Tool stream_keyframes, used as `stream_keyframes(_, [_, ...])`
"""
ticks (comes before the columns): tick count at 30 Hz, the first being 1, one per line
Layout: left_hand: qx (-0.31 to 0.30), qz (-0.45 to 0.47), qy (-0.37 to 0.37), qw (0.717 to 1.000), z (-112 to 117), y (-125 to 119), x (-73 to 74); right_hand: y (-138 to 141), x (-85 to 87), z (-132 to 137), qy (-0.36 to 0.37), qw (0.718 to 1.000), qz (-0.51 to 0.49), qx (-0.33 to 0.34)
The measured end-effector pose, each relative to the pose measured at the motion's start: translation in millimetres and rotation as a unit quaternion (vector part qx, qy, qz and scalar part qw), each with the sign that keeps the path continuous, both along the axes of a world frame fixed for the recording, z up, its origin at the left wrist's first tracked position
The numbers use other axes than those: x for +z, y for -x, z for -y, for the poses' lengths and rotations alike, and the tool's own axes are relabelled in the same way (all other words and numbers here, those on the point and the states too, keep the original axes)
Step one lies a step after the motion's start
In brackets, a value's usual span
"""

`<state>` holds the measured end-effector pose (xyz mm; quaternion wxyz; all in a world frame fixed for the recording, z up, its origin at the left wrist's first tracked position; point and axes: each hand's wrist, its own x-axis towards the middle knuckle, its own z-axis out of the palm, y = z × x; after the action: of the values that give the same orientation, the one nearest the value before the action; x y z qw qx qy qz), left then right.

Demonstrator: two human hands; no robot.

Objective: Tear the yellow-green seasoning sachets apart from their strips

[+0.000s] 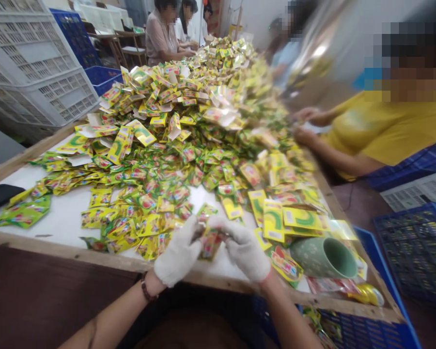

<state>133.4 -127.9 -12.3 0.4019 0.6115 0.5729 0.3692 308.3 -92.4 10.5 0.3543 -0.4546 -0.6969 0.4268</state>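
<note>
Near the front edge of the table, a small red, green and yellow packet [211,242] is between my two white-gloved hands. My left hand [179,253] has its thumb and fingers closed on the packet's left side. On the other side, my right hand [245,248] pinches it with bent fingers; the packet's print is blurred. Just beyond my hands lies a spread of small green and yellow packets [156,169]. Flat yellow cartons [274,220] lie to the right of my right hand, beside a green flowered cup [307,254] tipped on its side.
A wooden rim [105,257] edges the table. A large heap of yellow cartons [174,92] rises toward the back. White crates [39,72] stand left, blue crates [414,247] right. A black phone-like object [2,196] lies at left. A person in yellow [378,131] and several others work alongside.
</note>
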Motion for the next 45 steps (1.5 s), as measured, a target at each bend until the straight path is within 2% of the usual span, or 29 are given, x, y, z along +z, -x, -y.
stream_keyframes(2, [0.031,0.073,0.035,0.996,3,5,-6.2,3,-10.7,7,-0.004,0.994,-0.028,-0.107])
stream_keyframes(4, [0.041,0.113,0.043,0.992,8,9,-10.7,5,-21.1,16,0.051,0.986,-0.064,-0.146])
stream_keyframes(7, [0.005,0.117,0.033,0.993,11,11,-10.2,7,-28.8,26,0.119,0.981,-0.093,-0.119])
stream_keyframes(10, [-0.033,0.080,0.010,0.996,6,12,-4.0,8,-25.6,28,0.092,0.988,-0.071,-0.100])
stream_keyframes(12, [-0.033,0.075,0.025,0.996,-1,13,-1.0,9,-22.4,26,0.070,0.994,-0.050,-0.066])
stream_keyframes(15, [-0.016,0.165,0.093,0.982,-11,12,0.3,9,-23.2,22,0.082,0.994,-0.044,-0.054])
stream_keyframes(18, [-0.024,0.224,0.124,0.966,-16,12,2.9,7,-26.9,19,0.122,0.985,-0.099,-0.064])
stream_keyframes(20, [-0.039,0.188,0.115,0.975,-16,13,7.9,5,-25.2,18,0.122,0.987,-0.093,-0.055])
stream_keyframes(25, [-0.066,0.048,0.086,0.993,-17,18,23.8,2,-5.6,16,0.070,0.997,0.025,-0.010])
stream_keyframes(30, [-0.076,0.046,0.095,0.992,-23,20,28.8,5,1.5,10,0.062,0.998,0.020,-0.017])
stream_keyframes(34, [-0.089,0.036,0.071,0.993,-17,23,25.1,0,-3.3,11,0.045,0.998,0.033,-0.005])
stream_keyframes(37, [-0.101,-0.014,-0.017,0.995,-6,27,16.9,-8,-8.4,16,-0.018,0.998,0.040,0.038])
stream_keyframes(41, [-0.098,-0.083,-0.150,0.980,7,24,5.0,-13,-13.3,24,-0.112,0.991,0.037,0.067])
stream_keyframes(43, [-0.104,-0.119,-0.175,0.972,9,18,2.5,-12,-12.8,24,-0.136,0.987,0.054,0.074])
stream_keyframes(45, [-0.114,-0.148,-0.180,0.966,9,14,2.5,-10,-10.2,21,-0.126,0.985,0.082,0.085])
